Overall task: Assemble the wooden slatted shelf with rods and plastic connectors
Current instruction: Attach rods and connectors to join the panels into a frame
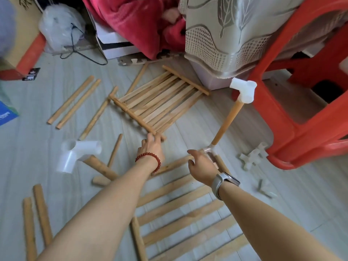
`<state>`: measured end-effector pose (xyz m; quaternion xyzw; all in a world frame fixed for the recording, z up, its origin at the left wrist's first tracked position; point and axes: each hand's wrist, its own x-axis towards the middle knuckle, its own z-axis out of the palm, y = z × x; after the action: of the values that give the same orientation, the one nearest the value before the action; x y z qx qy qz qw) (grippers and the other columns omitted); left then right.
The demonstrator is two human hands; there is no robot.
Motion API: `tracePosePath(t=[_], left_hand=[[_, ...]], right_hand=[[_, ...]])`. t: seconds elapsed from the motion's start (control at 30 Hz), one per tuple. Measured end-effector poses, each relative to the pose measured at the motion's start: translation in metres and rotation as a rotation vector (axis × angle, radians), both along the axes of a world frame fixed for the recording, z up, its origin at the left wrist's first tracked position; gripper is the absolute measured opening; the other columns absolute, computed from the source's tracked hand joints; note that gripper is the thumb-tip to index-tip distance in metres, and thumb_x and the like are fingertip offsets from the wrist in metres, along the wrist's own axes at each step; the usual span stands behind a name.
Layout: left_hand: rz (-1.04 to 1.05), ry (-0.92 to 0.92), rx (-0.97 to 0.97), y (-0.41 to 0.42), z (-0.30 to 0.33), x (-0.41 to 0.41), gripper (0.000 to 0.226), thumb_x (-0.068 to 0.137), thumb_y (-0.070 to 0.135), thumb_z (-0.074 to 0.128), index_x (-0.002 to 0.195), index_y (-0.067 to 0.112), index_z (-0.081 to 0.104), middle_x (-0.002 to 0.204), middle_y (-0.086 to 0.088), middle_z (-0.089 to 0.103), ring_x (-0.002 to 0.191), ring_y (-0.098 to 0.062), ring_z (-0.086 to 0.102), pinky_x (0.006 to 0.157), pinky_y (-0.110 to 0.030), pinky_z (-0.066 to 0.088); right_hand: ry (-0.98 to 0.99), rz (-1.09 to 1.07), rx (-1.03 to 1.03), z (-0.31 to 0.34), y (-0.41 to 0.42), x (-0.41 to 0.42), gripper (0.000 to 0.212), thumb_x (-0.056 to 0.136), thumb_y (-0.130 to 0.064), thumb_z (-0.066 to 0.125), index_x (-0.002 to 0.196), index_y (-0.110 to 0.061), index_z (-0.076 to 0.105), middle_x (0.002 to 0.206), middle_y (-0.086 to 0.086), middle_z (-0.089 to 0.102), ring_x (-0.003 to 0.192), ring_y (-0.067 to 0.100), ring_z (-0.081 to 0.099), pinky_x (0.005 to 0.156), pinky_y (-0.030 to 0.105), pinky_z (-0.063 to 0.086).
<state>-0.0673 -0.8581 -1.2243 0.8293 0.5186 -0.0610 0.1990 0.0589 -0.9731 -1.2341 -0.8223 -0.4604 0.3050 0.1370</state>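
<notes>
The left hand (151, 147) reaches to the near corner of the slatted panel (158, 102) on the floor, fingers extended and touching its end rail — the grip is open. The right hand (201, 164) hovers with loosely spread fingers, holding nothing, just short of a white connector (210, 149) that joins three rods; one rod (227, 123) rises beyond it to a second connector (243, 90). A second slatted panel (188, 223) lies below both wrists — loose rods (75, 102) lie far left.

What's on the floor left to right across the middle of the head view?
Pair of loose rods → slatted panel → upright rod with white connector on top → red plastic stool.
</notes>
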Motion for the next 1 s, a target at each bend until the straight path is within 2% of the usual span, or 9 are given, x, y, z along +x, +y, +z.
tracePosePath(t=[0.1,0.23,0.3,0.4,0.53,0.63,0.7,0.9,1.0], left_hand=[[0.016,0.016,-0.051,0.017,-0.028,0.010,0.067,0.092,0.007,0.045,0.148,0.024,0.013,0.156,-0.002,-0.002,0.130,-0.030,0.031,0.096,-0.039,0.041],[-0.037,0.025,-0.114,0.035,-0.056,0.017,0.071,0.091,0.002,0.044,0.149,0.026,0.012,0.157,0.007,-0.013,0.131,-0.030,0.031,0.093,-0.037,0.045],[-0.103,0.030,-0.055,0.043,-0.067,0.019,0.059,0.091,0.001,0.045,0.144,0.017,0.027,0.157,0.002,0.004,0.127,-0.032,0.039,0.098,-0.036,0.039],[-0.056,-0.074,0.105,0.048,-0.072,0.024,0.027,0.094,0.006,0.047,0.121,0.007,0.051,0.139,-0.008,0.036,0.109,-0.036,0.052,0.085,-0.039,0.041],[0.227,-0.354,0.189,0.046,-0.063,0.035,0.019,0.095,0.011,0.049,0.102,0.000,0.063,0.123,-0.012,0.050,0.101,-0.035,0.055,0.077,-0.032,0.036],[0.480,-0.662,0.247,0.049,-0.035,0.045,0.016,0.092,0.009,0.053,0.101,0.003,0.065,0.111,-0.013,0.060,0.104,-0.031,0.057,0.085,-0.031,0.037],[0.573,-0.731,0.290,0.047,-0.012,0.049,0.017,0.091,0.010,0.052,0.104,0.010,0.064,0.107,-0.008,0.065,0.102,-0.026,0.058,0.083,-0.029,0.039],[0.253,-0.683,0.368,-0.004,0.004,0.036,0.011,0.087,0.011,0.059,0.090,0.007,0.069,0.098,-0.010,0.066,0.087,-0.032,0.061,0.070,-0.026,0.033],[0.083,-0.693,0.421,-0.016,-0.008,0.016,0.005,0.078,0.008,0.065,0.077,0.005,0.069,0.085,-0.009,0.067,0.075,-0.031,0.065,0.070,-0.027,0.038]], right_hand=[[0.043,-0.016,-0.020,-0.025,0.004,0.008,0.045,0.095,-0.016,0.036,0.139,-0.017,0.040,0.145,0.021,0.036,0.104,0.028,0.061,0.089,0.037,0.050],[0.063,-0.078,0.026,-0.040,0.005,0.021,0.040,0.096,-0.016,0.037,0.135,-0.011,0.046,0.129,0.015,0.054,0.112,0.028,0.055,0.093,0.037,0.046],[0.075,-0.115,0.045,-0.045,0.005,0.026,0.038,0.096,-0.017,0.038,0.132,-0.010,0.049,0.123,0.014,0.058,0.108,0.027,0.057,0.092,0.036,0.047],[0.101,-0.146,0.049,-0.051,0.003,0.030,0.035,0.097,-0.016,0.038,0.129,-0.012,0.052,0.110,0.012,0.062,0.086,0.020,0.059,0.075,0.028,0.047],[0.159,-0.180,0.062,-0.049,0.003,0.030,0.034,0.097,-0.014,0.035,0.127,-0.013,0.052,0.095,0.007,0.063,0.064,0.013,0.053,0.059,0.022,0.041],[0.280,-0.275,0.146,-0.037,0.012,0.028,0.034,0.097,-0.011,0.034,0.126,-0.009,0.053,0.097,0.006,0.063,0.074,0.016,0.058,0.065,0.024,0.048],[0.462,-0.395,0.195,-0.026,0.023,0.026,0.034,0.098,-0.011,0.034,0.125,-0.006,0.053,0.100,0.005,0.062,0.082,0.017,0.059,0.072,0.026,0.049],[0.961,-0.567,0.284,0.017,0.083,0.027,0.048,0.100,-0.034,0.042,0.135,-0.002,0.040,0.128,0.012,0.052,0.115,0.024,0.054,0.094,0.038,0.050],[1.165,-0.656,0.284,0.025,0.108,0.030,0.051,0.097,-0.034,0.050,0.135,-0.004,0.033,0.123,0.020,0.051,0.113,0.031,0.056,0.088,0.037,0.053]])
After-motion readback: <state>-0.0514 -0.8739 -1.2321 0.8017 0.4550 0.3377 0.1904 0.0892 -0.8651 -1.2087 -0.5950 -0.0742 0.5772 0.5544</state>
